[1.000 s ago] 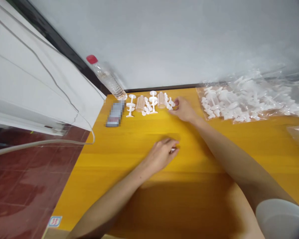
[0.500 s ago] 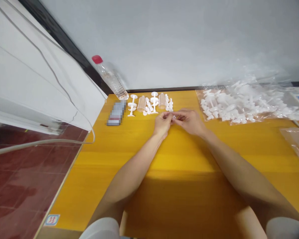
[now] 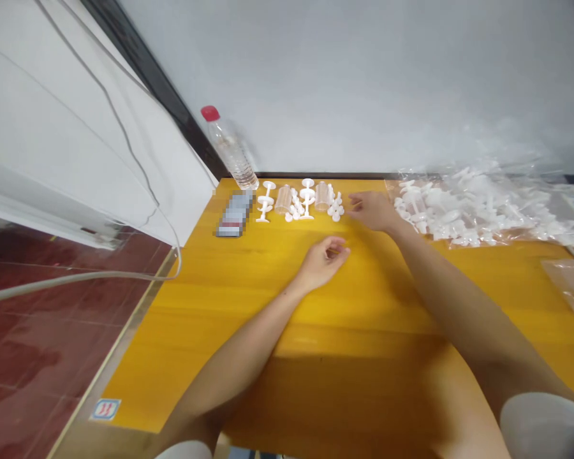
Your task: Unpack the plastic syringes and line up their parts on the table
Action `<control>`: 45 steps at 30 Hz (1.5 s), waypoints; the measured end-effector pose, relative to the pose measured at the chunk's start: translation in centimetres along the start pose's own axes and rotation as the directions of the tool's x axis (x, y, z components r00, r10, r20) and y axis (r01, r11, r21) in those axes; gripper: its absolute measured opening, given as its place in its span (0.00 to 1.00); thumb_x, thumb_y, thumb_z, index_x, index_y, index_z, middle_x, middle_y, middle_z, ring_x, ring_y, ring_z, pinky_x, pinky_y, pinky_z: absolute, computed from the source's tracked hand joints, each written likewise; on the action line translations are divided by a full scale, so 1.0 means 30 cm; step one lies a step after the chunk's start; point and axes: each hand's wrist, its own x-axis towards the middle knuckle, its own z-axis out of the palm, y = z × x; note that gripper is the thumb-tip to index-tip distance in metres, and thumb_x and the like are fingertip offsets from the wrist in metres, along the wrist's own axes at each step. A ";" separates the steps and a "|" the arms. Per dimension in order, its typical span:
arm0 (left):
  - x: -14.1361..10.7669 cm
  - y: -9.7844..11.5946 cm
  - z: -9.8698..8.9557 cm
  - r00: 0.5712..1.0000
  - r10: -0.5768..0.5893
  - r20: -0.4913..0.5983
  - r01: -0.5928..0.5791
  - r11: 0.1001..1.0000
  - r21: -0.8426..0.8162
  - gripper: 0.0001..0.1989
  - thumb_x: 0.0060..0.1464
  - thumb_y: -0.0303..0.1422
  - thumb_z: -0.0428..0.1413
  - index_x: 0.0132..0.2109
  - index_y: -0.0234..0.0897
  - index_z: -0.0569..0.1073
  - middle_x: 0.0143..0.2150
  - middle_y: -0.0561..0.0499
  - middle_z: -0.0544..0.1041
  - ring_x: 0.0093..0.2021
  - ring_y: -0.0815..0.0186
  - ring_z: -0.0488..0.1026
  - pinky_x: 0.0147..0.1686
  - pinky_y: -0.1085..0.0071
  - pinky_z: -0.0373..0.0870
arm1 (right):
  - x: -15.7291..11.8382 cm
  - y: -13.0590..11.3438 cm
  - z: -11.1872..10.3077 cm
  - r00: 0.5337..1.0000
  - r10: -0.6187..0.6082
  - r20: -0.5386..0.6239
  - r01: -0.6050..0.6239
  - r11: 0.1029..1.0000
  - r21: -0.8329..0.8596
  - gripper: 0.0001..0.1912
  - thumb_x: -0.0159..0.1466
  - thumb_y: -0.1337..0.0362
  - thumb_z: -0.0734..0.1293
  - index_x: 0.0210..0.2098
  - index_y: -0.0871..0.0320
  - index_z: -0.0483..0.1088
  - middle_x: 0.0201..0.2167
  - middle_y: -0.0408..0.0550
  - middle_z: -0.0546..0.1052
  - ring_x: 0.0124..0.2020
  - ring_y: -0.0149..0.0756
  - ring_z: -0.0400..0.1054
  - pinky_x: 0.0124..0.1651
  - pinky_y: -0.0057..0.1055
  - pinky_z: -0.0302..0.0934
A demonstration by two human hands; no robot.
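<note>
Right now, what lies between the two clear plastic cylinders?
In the head view, a cluster of small white plastic pieces and a white plunger-like part lie between the left cylinder and the right cylinder.

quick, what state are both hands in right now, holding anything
Left hand: open, loosely curled, nothing visible in its grasp.
Right hand: open, beside the small white rounded plastic pieces, nothing visible in its grasp.

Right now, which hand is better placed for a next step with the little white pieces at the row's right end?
Probably the right hand: it is just beside the little white pieces, while the left hand is farther from them.
</note>
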 end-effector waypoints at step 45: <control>-0.479 0.140 0.067 0.971 -0.154 -0.181 0.127 0.980 -0.151 0.21 0.50 0.44 0.69 0.46 0.37 0.76 0.48 0.45 0.80 0.44 0.62 0.80 0.43 0.66 0.78 | -1.001 0.152 0.026 0.959 -0.196 -0.205 0.155 0.968 -0.197 0.48 0.63 0.39 0.69 0.73 0.59 0.55 0.66 0.62 0.68 0.68 0.61 0.60 0.70 0.60 0.51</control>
